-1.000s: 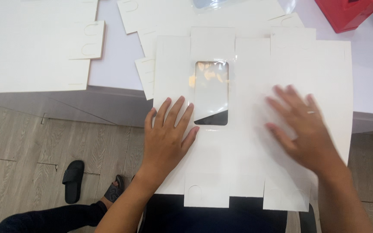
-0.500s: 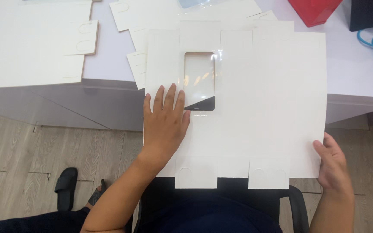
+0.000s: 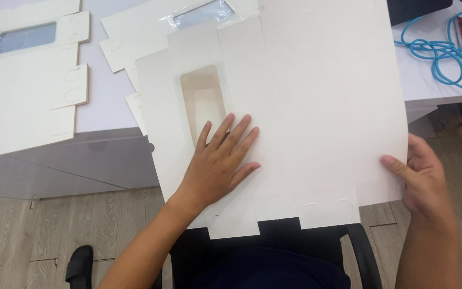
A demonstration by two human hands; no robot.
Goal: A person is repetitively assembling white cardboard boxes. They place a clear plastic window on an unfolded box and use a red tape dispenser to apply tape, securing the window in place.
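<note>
Looking down through the head view, I am seeing one large white die-cut carton blank (image 3: 316,107) lying half on the pale table (image 3: 102,115) and half overhanging its near edge above the lap. Its long axis is running roughly from the near edge toward the far side, tilted slightly, with the tabbed end pointing at me and the far end leaning a little to the left. A tall rectangular window cutout (image 3: 203,103) is sitting in the left panel, its length following the same axis.

I am pressing the left hand (image 3: 217,166) flat on the blank just below and right of the cutout, fingers (image 3: 236,134) spread and straight, gripping nothing. I am pinching the blank's right edge low down with the right hand (image 3: 423,182), thumb on top and the other digits curled under the card.

More flat blanks (image 3: 25,85) are lying to the left on the table, well apart. A blue cable (image 3: 445,51) is coiling at far right. Below, a dark chair (image 3: 359,251) and a black sandal (image 3: 78,262) are showing over the wood-pattern floor (image 3: 38,225).
</note>
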